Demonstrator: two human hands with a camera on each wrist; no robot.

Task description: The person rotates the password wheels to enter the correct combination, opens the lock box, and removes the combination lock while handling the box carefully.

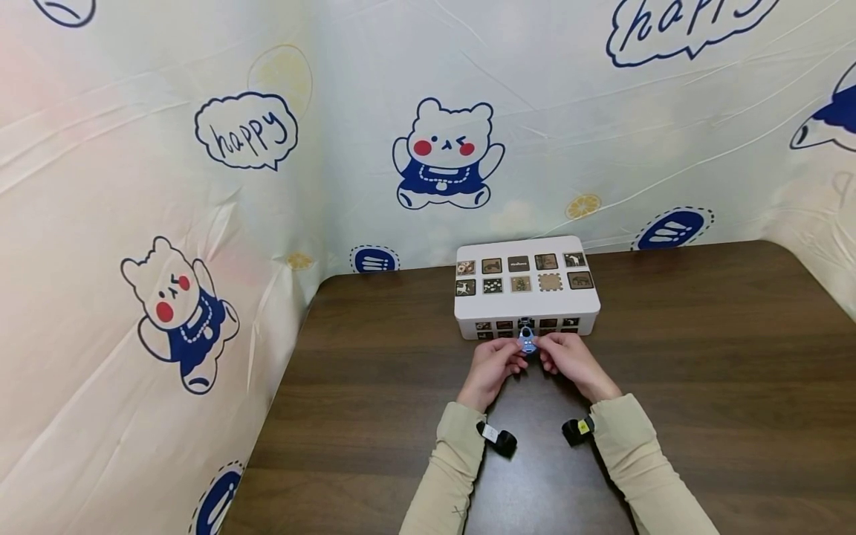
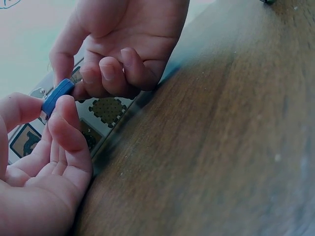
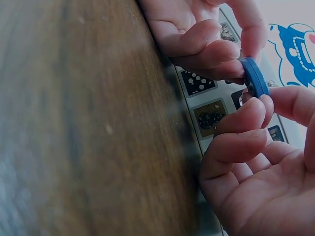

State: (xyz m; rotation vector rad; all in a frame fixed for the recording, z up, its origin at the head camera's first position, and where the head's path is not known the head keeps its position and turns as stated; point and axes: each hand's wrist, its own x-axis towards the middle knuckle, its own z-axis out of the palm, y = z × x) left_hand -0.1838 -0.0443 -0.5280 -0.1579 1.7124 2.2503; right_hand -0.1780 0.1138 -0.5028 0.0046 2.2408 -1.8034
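Note:
A small blue padlock (image 1: 527, 344) is pinched between both hands, right at the front of a white box (image 1: 508, 302) printed with small brown pictures. My left hand (image 1: 490, 369) grips one side of it with thumb and fingertips. From the other side my right hand (image 1: 574, 362) pinches it the same way. In the head view the shackle points up toward a dark clasp (image 1: 526, 322) on the box's front wall. Both wrist views show the blue lock body (image 2: 58, 97) edge-on between the fingertips, the other fingers curled beside it.
The box stands on a dark wooden table (image 1: 702, 371), near its back edge. Behind and to the left hangs a pale cloth (image 1: 361, 111) printed with bears and "happy" bubbles. A black wrist strap (image 1: 498, 440) hangs by the left sleeve, another (image 1: 576, 431) by the right.

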